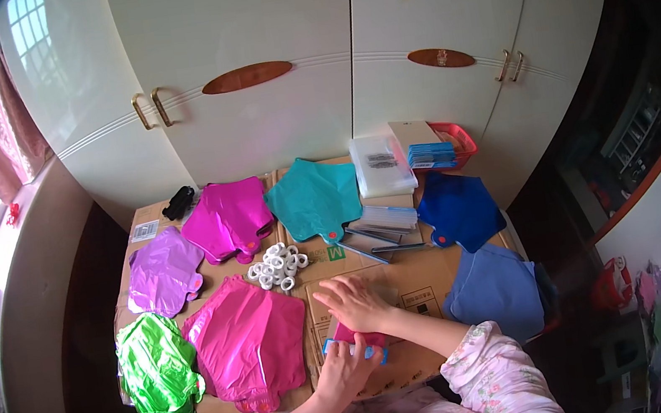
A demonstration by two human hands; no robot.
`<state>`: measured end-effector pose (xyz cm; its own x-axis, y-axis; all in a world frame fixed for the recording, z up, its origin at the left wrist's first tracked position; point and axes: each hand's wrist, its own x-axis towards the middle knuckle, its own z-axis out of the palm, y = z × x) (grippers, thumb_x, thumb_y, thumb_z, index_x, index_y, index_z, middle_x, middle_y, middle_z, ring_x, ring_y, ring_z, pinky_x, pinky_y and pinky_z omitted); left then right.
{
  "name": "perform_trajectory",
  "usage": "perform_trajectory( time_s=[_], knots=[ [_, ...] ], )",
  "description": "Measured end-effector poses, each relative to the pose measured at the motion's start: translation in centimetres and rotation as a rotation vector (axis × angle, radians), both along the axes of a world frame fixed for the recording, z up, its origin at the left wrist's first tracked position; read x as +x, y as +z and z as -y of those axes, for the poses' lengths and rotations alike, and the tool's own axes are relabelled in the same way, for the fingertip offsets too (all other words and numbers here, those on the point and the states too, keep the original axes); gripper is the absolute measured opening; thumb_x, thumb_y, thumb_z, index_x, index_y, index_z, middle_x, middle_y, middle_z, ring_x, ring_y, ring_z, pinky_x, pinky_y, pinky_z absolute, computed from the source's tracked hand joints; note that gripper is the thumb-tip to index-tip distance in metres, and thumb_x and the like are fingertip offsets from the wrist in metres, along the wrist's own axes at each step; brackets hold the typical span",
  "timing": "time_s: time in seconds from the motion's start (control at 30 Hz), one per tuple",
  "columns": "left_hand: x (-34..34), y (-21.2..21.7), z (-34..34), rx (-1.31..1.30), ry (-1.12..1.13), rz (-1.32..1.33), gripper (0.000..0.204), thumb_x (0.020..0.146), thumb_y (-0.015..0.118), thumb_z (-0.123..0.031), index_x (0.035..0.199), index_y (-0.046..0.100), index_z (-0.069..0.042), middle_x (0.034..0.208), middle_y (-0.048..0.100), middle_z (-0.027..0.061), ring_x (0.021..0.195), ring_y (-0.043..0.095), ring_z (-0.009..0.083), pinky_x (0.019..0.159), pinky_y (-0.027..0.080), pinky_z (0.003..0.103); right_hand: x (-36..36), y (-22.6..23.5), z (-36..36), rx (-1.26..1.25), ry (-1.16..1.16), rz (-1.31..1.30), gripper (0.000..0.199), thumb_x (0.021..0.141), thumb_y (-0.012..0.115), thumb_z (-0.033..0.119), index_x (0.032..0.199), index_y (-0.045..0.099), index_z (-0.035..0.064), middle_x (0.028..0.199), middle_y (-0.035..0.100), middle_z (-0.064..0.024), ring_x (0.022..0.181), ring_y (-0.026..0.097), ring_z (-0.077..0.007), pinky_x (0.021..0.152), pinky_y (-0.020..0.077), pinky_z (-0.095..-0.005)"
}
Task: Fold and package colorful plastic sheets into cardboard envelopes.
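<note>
Close to the table's near edge, my left hand (344, 374) has its fingers closed on a small blue-edged packet (378, 355). A folded dark pink piece (373, 338) lies against the packet, between my two hands. My right hand (354, 304) reaches across just beyond it, fingers stretched out and lying flat. Under and beside that hand is what looks like clear plastic film (387, 293), partly covered. To the left of my hands rests a stack of flat, shiny pink foil pieces (252, 340) with a tab at the bottom.
Cardboard (415, 266) covers the table. More foil stacks surround me: green (156, 362), lilac (162, 272), magenta (224, 217), teal (314, 199), dark blue (461, 207) and greyish blue (493, 289). White rings (277, 268), clear sleeves (382, 167) and a red basket (464, 145) stand farther back.
</note>
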<state>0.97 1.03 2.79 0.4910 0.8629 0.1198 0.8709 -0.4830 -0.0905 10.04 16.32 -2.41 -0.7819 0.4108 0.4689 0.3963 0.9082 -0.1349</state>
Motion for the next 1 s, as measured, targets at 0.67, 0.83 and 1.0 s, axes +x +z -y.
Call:
perform_trajectory(
  time_s=[0.67, 0.83, 1.0],
  knots=[
    [-0.2, 0.2, -0.3, 0.127, -0.024, -0.028, 0.032, 0.081, 0.053, -0.018, 0.112, 0.048, -0.013, 0.103, 0.061, 0.0193, 0.078, 0.059, 0.0241, 0.066, 0.049, 0.037, 7.4, 4.2, -26.7, -0.204, -0.300, 0.463, 0.053, 0.084, 0.056, 0.027, 0.132, 0.046, 0.0047, 0.142, 0.039, -0.0192, 0.130, 0.041, -0.0303, 0.105, 0.0375, -0.0380],
    [0.0, 0.1, -0.4, 0.127, -0.017, -0.008, 0.032, 0.080, 0.055, -0.017, 0.111, 0.049, -0.012, 0.102, 0.061, 0.0194, 0.077, 0.059, 0.0241, 0.066, 0.049, 0.037, 7.3, 2.1, -27.9, -0.274, -0.455, 0.273, 0.033, 0.081, 0.063, 0.023, 0.111, 0.064, 0.0106, 0.111, 0.062, -0.0173, 0.102, 0.060, -0.0320, 0.088, 0.0477, -0.0401],
    [0.0, 0.5, -0.1, 0.079, 0.003, -0.042, 0.033, 0.080, 0.055, -0.016, 0.111, 0.049, -0.012, 0.103, 0.061, 0.0202, 0.081, 0.061, 0.0267, 0.067, 0.049, 0.038, 6.7, 5.0, -25.1, -0.336, -0.593, 0.120, 0.024, 0.080, 0.067, 0.029, 0.093, 0.071, 0.0092, 0.087, 0.067, -0.0168, 0.084, 0.065, -0.0328, 0.075, 0.0509, -0.0403]
  ],
)
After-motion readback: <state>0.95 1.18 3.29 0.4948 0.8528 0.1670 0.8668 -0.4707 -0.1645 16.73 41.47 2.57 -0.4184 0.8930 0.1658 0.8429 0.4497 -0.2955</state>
